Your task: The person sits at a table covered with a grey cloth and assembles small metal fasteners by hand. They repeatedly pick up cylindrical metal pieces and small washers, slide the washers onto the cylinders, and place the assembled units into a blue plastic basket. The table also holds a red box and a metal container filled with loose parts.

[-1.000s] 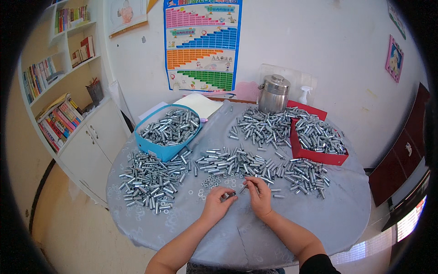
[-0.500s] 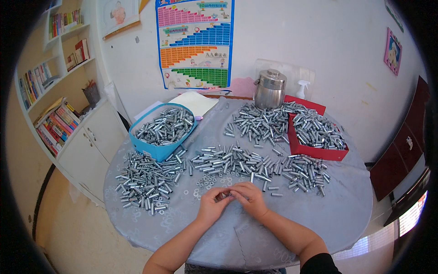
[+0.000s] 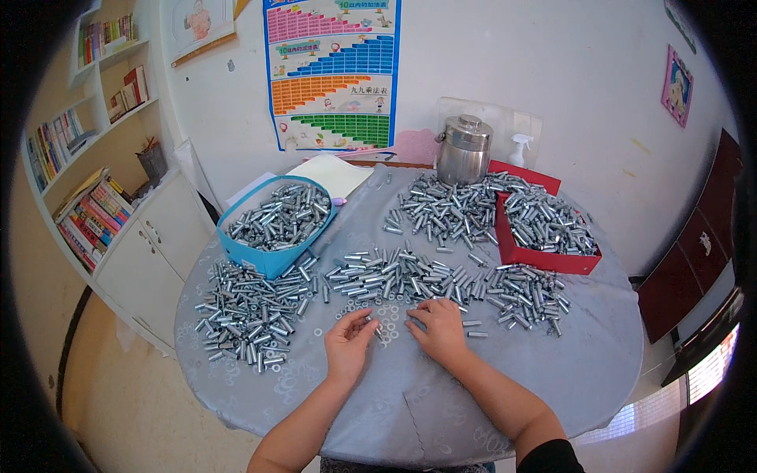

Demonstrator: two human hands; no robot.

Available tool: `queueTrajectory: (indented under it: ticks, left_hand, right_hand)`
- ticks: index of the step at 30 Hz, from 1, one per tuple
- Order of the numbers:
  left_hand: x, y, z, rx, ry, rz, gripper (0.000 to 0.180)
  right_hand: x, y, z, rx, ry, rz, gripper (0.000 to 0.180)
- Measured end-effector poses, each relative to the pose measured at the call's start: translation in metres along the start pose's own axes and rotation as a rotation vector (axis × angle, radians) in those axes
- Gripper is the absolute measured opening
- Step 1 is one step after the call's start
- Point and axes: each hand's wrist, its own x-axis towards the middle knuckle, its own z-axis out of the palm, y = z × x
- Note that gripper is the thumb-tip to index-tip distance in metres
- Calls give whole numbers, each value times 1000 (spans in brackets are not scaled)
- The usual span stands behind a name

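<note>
My left hand (image 3: 346, 347) is closed, thumb and fingers pinching a slim silver metal bolt (image 3: 378, 331) that is partly hidden. My right hand (image 3: 438, 329) rests just to its right, thumb and fingers apart, with nothing visible in it. Between and beyond the hands lie loose flat washers (image 3: 389, 313) in a scatter. Past them spreads a pile of shiny metal sleeves (image 3: 371, 272), close to my right fingertips. A larger heap of metal bolts and sleeves (image 3: 251, 315) lies to the left of my left hand.
A blue fabric bin (image 3: 272, 262) full of metal parts stands back left. At the right is a red box (image 3: 544, 258), also full, beside more heaped anchors (image 3: 449, 209). A steel canister (image 3: 465, 150) and white spray bottle (image 3: 520, 151) stand behind on the grey-covered table (image 3: 505, 378).
My hands were together at the near side of the washers. Now they have separated, the left moving left and the right moving right, opening a gap over the washers.
</note>
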Motion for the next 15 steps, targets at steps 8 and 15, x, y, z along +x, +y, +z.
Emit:
queueTrajectory:
  ticks: [8, 15]
  left_hand:
    - [2, 0, 0, -41, 33, -53, 22]
    - [3, 0, -4, -21, 55, -39, 21]
  right_hand:
    - [0, 4, 1, 105, -95, 46, 15]
    - [1, -4, 1, 144, -58, 104, 25]
